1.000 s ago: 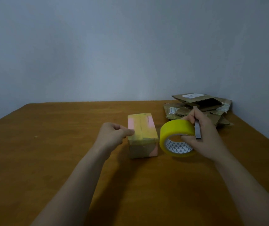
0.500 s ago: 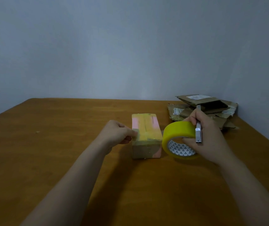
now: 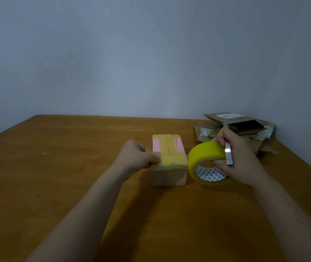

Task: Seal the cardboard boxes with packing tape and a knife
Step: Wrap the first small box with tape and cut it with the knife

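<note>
A small cardboard box (image 3: 167, 159) with yellow tape and pink patches on top stands in the middle of the wooden table (image 3: 75, 167). My left hand (image 3: 135, 156) is at the box's left top edge, its curled fingers and thumb pinching the tape end there. Just right of the box, my right hand (image 3: 239, 159) grips a yellow tape roll (image 3: 205, 163), which stands on edge on the table. The same hand holds a silver knife (image 3: 228, 154) against the roll. Tape runs from the roll across the box top.
A heap of flattened cardboard boxes (image 3: 241, 127) lies at the table's far right corner, right behind my right hand. A pale wall rises behind and to the right of the table.
My left hand has slid a little forward along the box's left top edge. The right hand, roll and knife stay beside the box, and the camera has shifted slightly.
</note>
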